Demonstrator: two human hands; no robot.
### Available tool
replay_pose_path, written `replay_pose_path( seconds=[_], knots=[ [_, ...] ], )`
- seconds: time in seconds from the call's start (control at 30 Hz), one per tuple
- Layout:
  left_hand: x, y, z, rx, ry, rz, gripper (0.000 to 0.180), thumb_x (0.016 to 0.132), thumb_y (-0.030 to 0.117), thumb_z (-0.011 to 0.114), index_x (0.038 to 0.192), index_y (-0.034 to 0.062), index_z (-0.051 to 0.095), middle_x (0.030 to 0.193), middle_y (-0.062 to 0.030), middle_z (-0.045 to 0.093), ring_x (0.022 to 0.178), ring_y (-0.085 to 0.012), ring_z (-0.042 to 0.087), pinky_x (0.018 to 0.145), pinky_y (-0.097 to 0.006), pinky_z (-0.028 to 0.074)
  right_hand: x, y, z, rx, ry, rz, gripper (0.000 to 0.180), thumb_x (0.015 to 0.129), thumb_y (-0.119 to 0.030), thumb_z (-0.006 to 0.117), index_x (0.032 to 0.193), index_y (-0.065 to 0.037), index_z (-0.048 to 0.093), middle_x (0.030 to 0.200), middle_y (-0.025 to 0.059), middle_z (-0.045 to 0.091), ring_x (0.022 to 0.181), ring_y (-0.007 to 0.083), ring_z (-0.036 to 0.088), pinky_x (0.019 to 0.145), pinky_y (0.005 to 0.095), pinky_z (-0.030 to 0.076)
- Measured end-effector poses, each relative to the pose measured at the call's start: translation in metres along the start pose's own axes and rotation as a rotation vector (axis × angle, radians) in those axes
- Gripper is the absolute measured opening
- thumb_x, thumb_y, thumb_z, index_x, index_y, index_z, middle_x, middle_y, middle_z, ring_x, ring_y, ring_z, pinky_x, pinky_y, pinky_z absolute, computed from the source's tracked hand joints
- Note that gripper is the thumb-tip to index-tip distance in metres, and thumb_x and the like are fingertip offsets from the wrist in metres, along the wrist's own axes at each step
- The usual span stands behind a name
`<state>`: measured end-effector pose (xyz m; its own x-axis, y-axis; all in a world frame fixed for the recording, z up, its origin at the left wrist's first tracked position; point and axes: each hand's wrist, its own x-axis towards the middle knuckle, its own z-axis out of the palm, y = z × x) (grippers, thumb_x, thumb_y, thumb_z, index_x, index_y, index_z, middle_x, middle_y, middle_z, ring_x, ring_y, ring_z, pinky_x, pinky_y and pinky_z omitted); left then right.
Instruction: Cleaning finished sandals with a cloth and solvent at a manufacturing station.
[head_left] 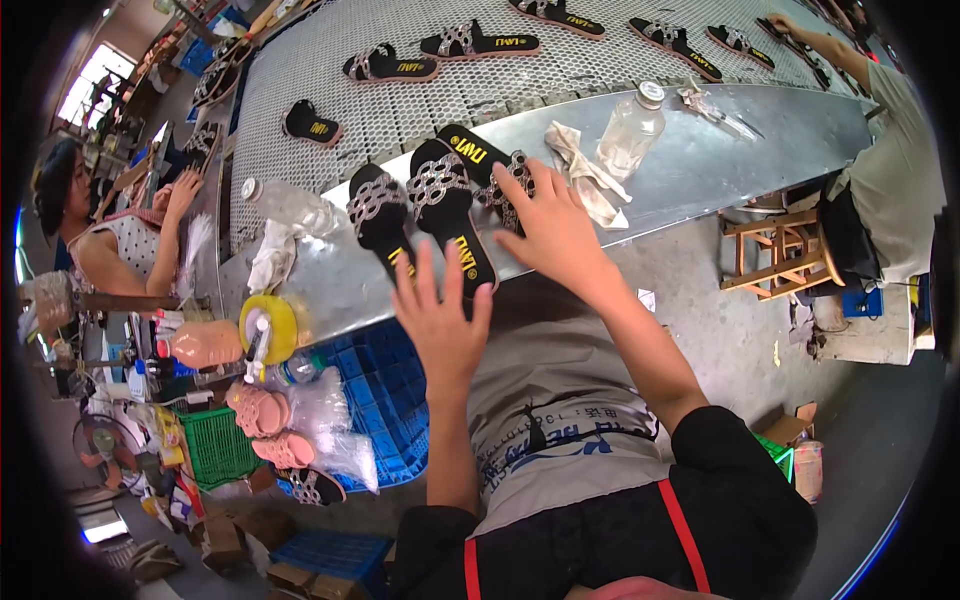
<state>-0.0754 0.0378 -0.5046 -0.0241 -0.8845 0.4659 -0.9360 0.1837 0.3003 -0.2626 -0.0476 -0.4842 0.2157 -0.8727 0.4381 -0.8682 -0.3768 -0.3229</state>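
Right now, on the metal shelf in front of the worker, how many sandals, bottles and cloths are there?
Black sandals with chain straps: 3; the right hand rests on one, the left hand is open at another's heel
Clear bottles: 2
Pale cloths: 2
Total: 7

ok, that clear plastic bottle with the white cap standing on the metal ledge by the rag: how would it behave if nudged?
The clear bottle stands upright, tall and narrow, so it would probably tip rather than slide. Being round, it would likely roll along the smooth metal ledge. It looks like thin plastic, so probably light.
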Motion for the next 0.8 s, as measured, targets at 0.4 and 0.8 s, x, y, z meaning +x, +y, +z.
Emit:
replay_pose_path(
  seconds=[0.4, 0.8],
  knots=[
    [0.001, -0.005, 0.03, 0.136, 0.003, 0.006, 0.056, 0.093, 0.043, 0.068, 0.146, 0.026, 0.06, 0.158, -0.0038, 0.048, 0.148, -0.0384, 0.036, 0.115, -0.071, 0.022, 0.045, -0.009, -0.029, 0.053, 0.276, 0.042, 0.068, 0.074, -0.024, 0.078, 0.14, -0.016, 0.061, 0.128, 0.0155, 0.058, 0.12, 0.0348, 0.057, 0.098, 0.0479, 0.044],
    [0.002, -0.015, 0.018, -0.001, -0.229, -0.056, 0.06, 0.09, 0.053, 0.069, 0.144, 0.0278, 0.063, 0.16, -0.0034, 0.046, 0.15, -0.0368, 0.034, 0.115, -0.071, 0.017, 0.423, 0.058, 0.12, 0.082, 0.109, 0.076, 0.079, 0.091, -0.042, 0.076, 0.155, -0.012, 0.043, 0.148, 0.0283, 0.052, 0.13, 0.0421, 0.057, 0.11, 0.0469, 0.045]
  ],
)
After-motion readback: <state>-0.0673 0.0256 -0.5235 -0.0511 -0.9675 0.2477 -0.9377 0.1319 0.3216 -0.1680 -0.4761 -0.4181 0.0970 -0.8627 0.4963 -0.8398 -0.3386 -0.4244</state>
